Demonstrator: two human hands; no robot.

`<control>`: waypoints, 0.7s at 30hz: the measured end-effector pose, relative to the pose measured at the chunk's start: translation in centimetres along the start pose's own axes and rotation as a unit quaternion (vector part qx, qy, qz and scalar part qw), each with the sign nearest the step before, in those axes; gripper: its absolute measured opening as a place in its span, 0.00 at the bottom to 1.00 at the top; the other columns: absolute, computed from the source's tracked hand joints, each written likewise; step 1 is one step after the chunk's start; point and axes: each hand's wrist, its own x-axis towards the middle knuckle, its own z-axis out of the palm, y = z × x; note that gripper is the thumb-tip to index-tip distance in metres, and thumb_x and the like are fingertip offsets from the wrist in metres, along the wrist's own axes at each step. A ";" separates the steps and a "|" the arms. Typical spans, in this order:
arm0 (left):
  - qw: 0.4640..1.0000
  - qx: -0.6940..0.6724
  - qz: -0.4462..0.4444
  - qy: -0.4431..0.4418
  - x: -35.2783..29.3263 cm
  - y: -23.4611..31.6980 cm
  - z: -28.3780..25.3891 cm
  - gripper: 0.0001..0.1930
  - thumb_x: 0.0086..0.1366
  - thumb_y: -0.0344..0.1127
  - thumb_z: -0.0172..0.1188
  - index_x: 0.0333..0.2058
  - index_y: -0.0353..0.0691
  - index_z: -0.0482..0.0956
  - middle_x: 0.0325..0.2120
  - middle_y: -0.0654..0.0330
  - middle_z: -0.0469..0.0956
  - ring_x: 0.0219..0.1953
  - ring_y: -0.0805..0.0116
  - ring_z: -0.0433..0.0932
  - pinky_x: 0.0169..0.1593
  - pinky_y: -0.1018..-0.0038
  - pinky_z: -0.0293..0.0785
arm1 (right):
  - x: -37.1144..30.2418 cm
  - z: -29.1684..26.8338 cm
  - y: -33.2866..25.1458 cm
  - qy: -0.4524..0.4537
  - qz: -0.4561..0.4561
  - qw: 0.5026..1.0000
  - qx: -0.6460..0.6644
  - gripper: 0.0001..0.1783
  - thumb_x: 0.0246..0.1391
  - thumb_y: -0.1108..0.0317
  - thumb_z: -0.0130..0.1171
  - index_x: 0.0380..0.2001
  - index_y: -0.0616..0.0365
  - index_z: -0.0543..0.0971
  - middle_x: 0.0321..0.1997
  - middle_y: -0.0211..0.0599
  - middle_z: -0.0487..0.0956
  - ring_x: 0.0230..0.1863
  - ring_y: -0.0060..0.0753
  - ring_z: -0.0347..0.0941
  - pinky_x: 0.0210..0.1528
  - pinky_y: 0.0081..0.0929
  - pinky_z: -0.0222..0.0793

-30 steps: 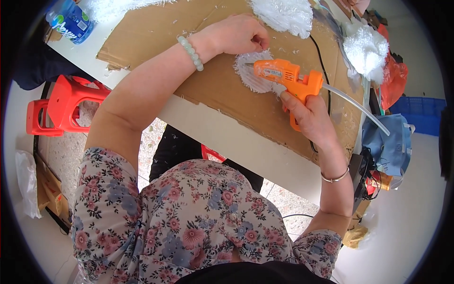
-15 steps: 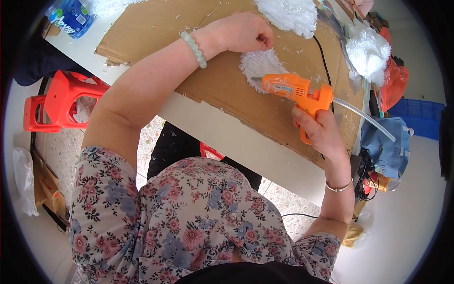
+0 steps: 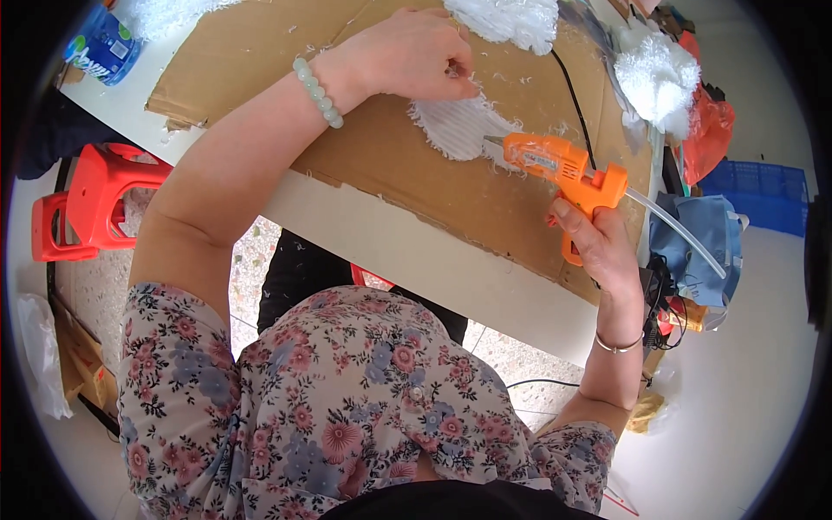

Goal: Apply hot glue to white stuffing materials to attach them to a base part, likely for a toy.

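A small white piece of fringed fabric (image 3: 451,128) lies on the brown cardboard (image 3: 364,149), its ribbed side up. My left hand (image 3: 420,56) is closed in a pinch at the fabric's far edge; the fingertips partly hide what is between them. Wrapped round the handle of an orange glue gun (image 3: 555,165), my right hand (image 3: 600,243) keeps it tilted with the nozzle to the left. The nozzle tip is over the fabric's right part; whether it touches I cannot tell. A translucent glue stick (image 3: 676,232) juts from the gun's back.
Fluffy white pieces (image 3: 511,22) lie at the far side, with another white fluffy bundle (image 3: 657,78) at the right. A black cable (image 3: 574,100) crosses the cardboard. At the far left stands a blue-labelled plastic container (image 3: 106,48). Red stools (image 3: 108,195) are beside the table (image 3: 347,227).
The glue gun's nozzle has shifted rightward across the fabric. My left hand still pinches at the far edge. The whole view has swung a little.
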 end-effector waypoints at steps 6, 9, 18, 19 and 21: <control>0.999 0.036 -0.008 -0.024 -0.6 1.2 -1.0 0.15 0.45 0.46 0.66 0.29 0.43 0.80 0.31 0.59 0.77 0.44 0.58 0.71 0.47 0.64 0.67 | 0.3 0.6 0.0 0.010 -0.019 0.999 0.031 0.14 0.57 0.61 0.56 0.38 0.61 0.72 0.30 0.28 0.74 0.35 0.20 0.69 0.39 0.20 0.64; 0.999 0.033 0.007 0.002 -0.7 1.1 -0.6 0.16 0.44 0.46 0.67 0.29 0.43 0.80 0.31 0.60 0.76 0.44 0.59 0.71 0.48 0.64 0.66 | 0.4 0.6 0.1 0.002 0.010 1.000 0.003 0.14 0.57 0.61 0.56 0.38 0.61 0.72 0.31 0.29 0.74 0.34 0.20 0.69 0.38 0.20 0.63; 0.998 0.043 -0.011 -0.036 -0.6 1.6 -1.2 0.16 0.43 0.44 0.67 0.28 0.42 0.79 0.31 0.58 0.76 0.44 0.57 0.70 0.48 0.63 0.66 | 0.3 1.0 -0.1 -0.002 0.008 1.000 -0.007 0.12 0.56 0.63 0.57 0.37 0.61 0.73 0.29 0.27 0.72 0.31 0.19 0.68 0.35 0.19 0.63; 0.998 0.046 -0.013 -0.034 -0.6 1.8 -1.3 0.16 0.43 0.44 0.66 0.28 0.42 0.79 0.31 0.58 0.76 0.44 0.57 0.71 0.48 0.63 0.66 | 0.3 1.1 0.0 0.003 -0.002 1.000 0.004 0.12 0.56 0.63 0.57 0.36 0.61 0.73 0.29 0.27 0.72 0.31 0.19 0.67 0.34 0.19 0.63; 0.998 0.051 -0.017 -0.033 -0.6 1.8 -1.3 0.16 0.43 0.44 0.66 0.29 0.42 0.79 0.31 0.58 0.76 0.44 0.57 0.71 0.48 0.63 0.66 | 0.4 1.2 0.0 0.007 -0.013 1.000 0.016 0.12 0.56 0.62 0.57 0.35 0.61 0.73 0.28 0.27 0.71 0.30 0.18 0.67 0.34 0.19 0.63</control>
